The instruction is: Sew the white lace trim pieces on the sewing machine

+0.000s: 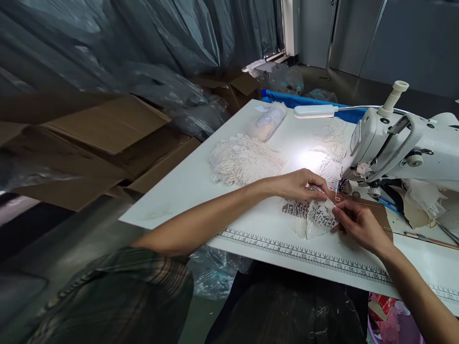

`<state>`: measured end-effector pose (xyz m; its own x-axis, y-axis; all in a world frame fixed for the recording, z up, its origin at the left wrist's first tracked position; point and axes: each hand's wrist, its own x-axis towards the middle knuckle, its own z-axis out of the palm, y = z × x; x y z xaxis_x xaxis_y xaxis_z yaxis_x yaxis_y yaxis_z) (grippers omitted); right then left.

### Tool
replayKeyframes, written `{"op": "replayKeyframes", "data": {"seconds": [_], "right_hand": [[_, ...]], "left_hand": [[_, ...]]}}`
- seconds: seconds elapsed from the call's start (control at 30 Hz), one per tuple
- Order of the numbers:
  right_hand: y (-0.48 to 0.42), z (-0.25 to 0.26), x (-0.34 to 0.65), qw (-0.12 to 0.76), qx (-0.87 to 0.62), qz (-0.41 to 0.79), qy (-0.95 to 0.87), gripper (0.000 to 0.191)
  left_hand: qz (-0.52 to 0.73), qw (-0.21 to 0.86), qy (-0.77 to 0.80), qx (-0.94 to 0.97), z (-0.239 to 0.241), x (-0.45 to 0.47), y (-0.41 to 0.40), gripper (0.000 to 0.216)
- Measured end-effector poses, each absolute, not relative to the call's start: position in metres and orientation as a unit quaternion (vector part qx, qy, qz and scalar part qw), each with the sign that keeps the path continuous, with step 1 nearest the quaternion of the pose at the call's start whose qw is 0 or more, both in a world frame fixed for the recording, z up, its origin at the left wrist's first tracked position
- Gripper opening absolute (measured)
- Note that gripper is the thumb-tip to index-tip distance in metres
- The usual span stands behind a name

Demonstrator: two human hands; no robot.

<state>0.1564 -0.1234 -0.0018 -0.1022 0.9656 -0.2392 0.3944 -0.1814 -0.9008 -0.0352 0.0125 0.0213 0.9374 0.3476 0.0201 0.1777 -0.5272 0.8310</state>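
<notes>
A piece of white lace (pixel 317 217) hangs between my two hands over the table, just in front of the sewing machine (pixel 390 143). My left hand (pixel 301 185) pinches its upper edge, fingers closed. At the lace's right edge, my right hand (pixel 358 223) grips it between thumb and fingers. The lace has an openwork pattern, and its lower part reaches down toward the ruler strip. The machine's needle area (pixel 340 187) lies just beyond my fingertips. Behind my left hand rests a heap of cream lace pieces (pixel 244 160).
A rolled bundle (pixel 267 122) and more lace (pixel 328 157) lie farther back under a lamp (pixel 315 111). A ruler strip (pixel 287 248) runs along the front edge of the white table (pixel 186 200). Cardboard boxes (pixel 107 124) stand left. A tool (pixel 430 239) lies at right; a scrap bin (pixel 405 329) sits below.
</notes>
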Motion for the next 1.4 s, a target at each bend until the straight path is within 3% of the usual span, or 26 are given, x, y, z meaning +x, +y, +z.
{"op": "replayKeyframes", "data": {"seconds": [0.07,0.17,0.27,0.33,0.4,0.6,0.7,0.83,0.9,1.0,1.03,1.13,1.2,1.4], "right_hand": [[-0.118,-0.003,0.152,0.316,-0.606,0.52,-0.512,0.034],[-0.109,-0.006,0.147,0.303,-0.654,0.48,-0.5,0.024],[-0.108,-0.011,0.143,0.251,-0.723,0.244,-0.596,0.019],[-0.11,-0.015,0.142,0.209,-0.723,0.083,-0.654,0.021],[-0.114,-0.018,0.142,0.177,-0.702,0.014,-0.69,0.025],[-0.119,-0.012,0.18,0.252,-0.643,0.098,-0.717,0.032],[-0.13,-0.012,0.208,0.3,-0.644,0.061,-0.701,0.035],[-0.165,-0.016,0.204,0.282,-0.617,0.066,-0.732,0.043],[-0.189,-0.012,0.185,0.269,-0.558,0.124,-0.775,0.047],[-0.217,0.003,0.159,0.23,-0.368,0.345,-0.832,0.026],[-0.219,0.007,0.156,0.25,-0.344,0.363,-0.829,0.024],[-0.199,0.011,0.164,0.286,-0.428,0.301,-0.803,0.023],[-0.17,0.005,0.178,0.29,-0.487,0.185,-0.803,0.025],[-0.107,-0.021,0.196,0.182,-0.561,0.027,-0.807,0.04]], "left_hand": [[0.083,0.443,0.159,0.878,0.024,-0.033,0.018,0.028],[0.093,0.29,0.176,0.936,0.019,-0.016,0.027,0.026],[0.084,0.117,0.193,0.97,0.005,0.008,0.036,0.018],[0.094,0.056,0.175,0.978,-0.003,0.021,0.043,0.021],[0.096,0.034,0.13,0.986,-0.008,0.027,0.051,0.022],[0.212,0.033,0.097,0.972,-0.011,0.004,0.059,0.028],[0.288,0.04,0.078,0.954,-0.01,-0.021,0.048,0.027],[0.285,0.027,0.033,0.958,-0.005,-0.051,0.031,0.021],[0.274,0.035,-0.001,0.961,-0.003,-0.059,0.024,0.018],[0.242,0.057,-0.039,0.968,-0.006,-0.062,0.019,0.021],[0.231,0.067,-0.045,0.97,-0.008,-0.059,0.019,0.021],[0.208,0.093,-0.044,0.973,-0.015,-0.047,0.019,0.02],[0.192,0.086,-0.033,0.977,-0.016,-0.036,0.019,0.026],[0.156,0.001,-0.021,0.988,-0.016,-0.018,0.012,0.027]]}}
